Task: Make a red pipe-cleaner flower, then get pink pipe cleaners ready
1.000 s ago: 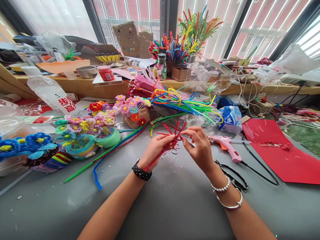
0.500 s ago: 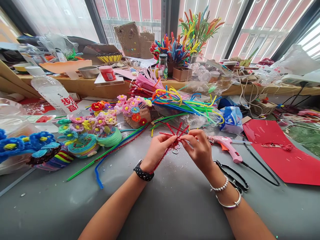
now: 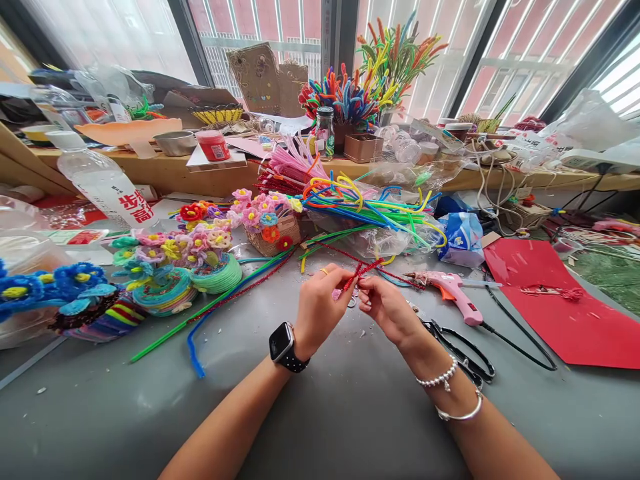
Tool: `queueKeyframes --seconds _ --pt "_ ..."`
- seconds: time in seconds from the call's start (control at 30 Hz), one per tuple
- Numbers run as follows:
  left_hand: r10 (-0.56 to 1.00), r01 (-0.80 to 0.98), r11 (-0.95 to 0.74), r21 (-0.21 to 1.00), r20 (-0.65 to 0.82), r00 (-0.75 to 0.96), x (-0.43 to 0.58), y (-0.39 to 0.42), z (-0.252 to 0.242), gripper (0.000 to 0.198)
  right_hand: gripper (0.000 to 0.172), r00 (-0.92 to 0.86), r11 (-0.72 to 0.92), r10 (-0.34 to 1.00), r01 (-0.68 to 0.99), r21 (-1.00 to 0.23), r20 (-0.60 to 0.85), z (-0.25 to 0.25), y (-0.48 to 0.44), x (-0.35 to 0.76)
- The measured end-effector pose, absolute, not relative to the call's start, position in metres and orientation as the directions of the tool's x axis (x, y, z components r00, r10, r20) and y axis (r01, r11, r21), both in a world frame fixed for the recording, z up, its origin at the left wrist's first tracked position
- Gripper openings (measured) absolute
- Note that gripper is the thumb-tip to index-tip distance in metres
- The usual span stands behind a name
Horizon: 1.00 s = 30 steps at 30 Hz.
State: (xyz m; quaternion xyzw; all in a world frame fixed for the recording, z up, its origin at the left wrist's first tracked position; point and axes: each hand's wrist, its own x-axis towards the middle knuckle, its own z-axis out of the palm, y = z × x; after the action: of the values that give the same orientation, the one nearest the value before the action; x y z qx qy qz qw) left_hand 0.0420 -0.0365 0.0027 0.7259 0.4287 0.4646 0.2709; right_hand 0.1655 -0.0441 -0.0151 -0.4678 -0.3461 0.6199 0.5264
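Bracelets (image 3: 440, 382) ring the right wrist, on the near side of the pink glue gun (image 3: 456, 291). A black watch (image 3: 282, 343) sits on the left wrist, well to the left of the glue gun. A black-handled tool (image 3: 474, 345) lies just nearer than it. Left of the glue gun's nozzle, the left hand (image 3: 323, 301) grips red tinsel stems (image 3: 369, 268) between thumb and fingers; the right hand (image 3: 393, 305) pinches them too, its fingertips closed near the left ones. The stems stand out above both hands, apart from the glue gun. Red card (image 3: 563, 300) lies to its right, and fuzzy flowers in a woven basket (image 3: 275, 237) stand far to its left. Beyond it are a blue-and-white packet (image 3: 461, 233) and, leftward, a bundle of coloured stems (image 3: 367, 208). Farther past it, a wooden ledge (image 3: 280, 175) carries a dark-capped glass bottle (image 3: 325, 137) before the windows (image 3: 270, 27).
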Motion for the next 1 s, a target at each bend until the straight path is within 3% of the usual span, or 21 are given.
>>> queueKeyframes --seconds 0.07,0.13,0.2,0.27,0.37,0.43,0.53,0.67,0.77,0.87,0.93,1.0 --pt "0.881 0.356 -0.473 0.806 0.428 0.201 0.042 -0.036 0.003 0.013 0.014 -0.111 -0.285 0.959 -0.395 -0.873 -0.262 -0.014 -0.043 0.168" --pt "0.919 0.277 -0.388 0.879 0.348 0.186 0.042 -0.033 0.005 0.014 0.013 -0.120 -0.244 0.969 -0.341 -0.908 -0.215 -0.012 -0.043 0.172" --pt "0.965 0.150 -0.225 0.963 0.198 0.171 0.040 -0.029 0.006 0.017 0.014 -0.022 -0.068 0.998 -0.161 -0.985 -0.066 -0.010 -0.043 0.177" --pt "0.984 0.044 -0.054 0.998 0.046 0.174 0.038 -0.026 0.008 0.021 0.013 0.090 0.177 0.977 0.151 -0.973 0.192 -0.007 -0.045 0.181" --pt "0.979 -0.029 0.064 0.998 -0.058 0.194 0.036 -0.023 0.009 0.023 0.015 0.056 0.456 0.796 0.598 -0.659 0.603 -0.005 -0.047 0.184" --pt "0.973 -0.044 0.079 0.996 -0.067 0.221 0.036 -0.023 0.008 0.023 0.018 -0.074 0.538 0.671 0.733 -0.415 0.738 -0.007 -0.048 0.184" --pt "0.963 -0.021 0.082 0.996 -0.074 0.257 0.036 -0.024 0.007 0.024 0.019 -0.225 0.582 0.558 0.792 -0.183 0.799 -0.010 -0.048 0.185" --pt "0.963 0.036 0.044 0.998 -0.052 0.264 0.037 -0.025 0.007 0.025 0.015 -0.261 0.581 0.504 0.808 -0.099 0.823 -0.012 -0.048 0.187" --pt "0.971 0.082 -0.021 0.996 0.000 0.241 0.039 -0.025 0.006 0.024 0.010 -0.202 0.570 0.544 0.801 -0.182 0.814 -0.011 -0.049 0.183" --pt "0.971 0.142 -0.157 0.977 0.127 0.204 0.040 -0.025 0.002 0.021 0.006 -0.053 0.528 0.678 0.729 -0.435 0.734 -0.011 -0.050 0.175" --pt "0.948 0.242 -0.300 0.923 0.259 0.187 0.041 -0.026 0.000 0.017 0.008 0.071 0.438 0.801 0.607 -0.663 0.594 -0.010 -0.051 0.170" --pt "0.894 0.375 -0.448 0.811 0.404 0.194 0.041 -0.028 -0.001 0.015 0.013 0.164 0.262 0.925 0.381 -0.887 0.343 -0.010 -0.050 0.169"
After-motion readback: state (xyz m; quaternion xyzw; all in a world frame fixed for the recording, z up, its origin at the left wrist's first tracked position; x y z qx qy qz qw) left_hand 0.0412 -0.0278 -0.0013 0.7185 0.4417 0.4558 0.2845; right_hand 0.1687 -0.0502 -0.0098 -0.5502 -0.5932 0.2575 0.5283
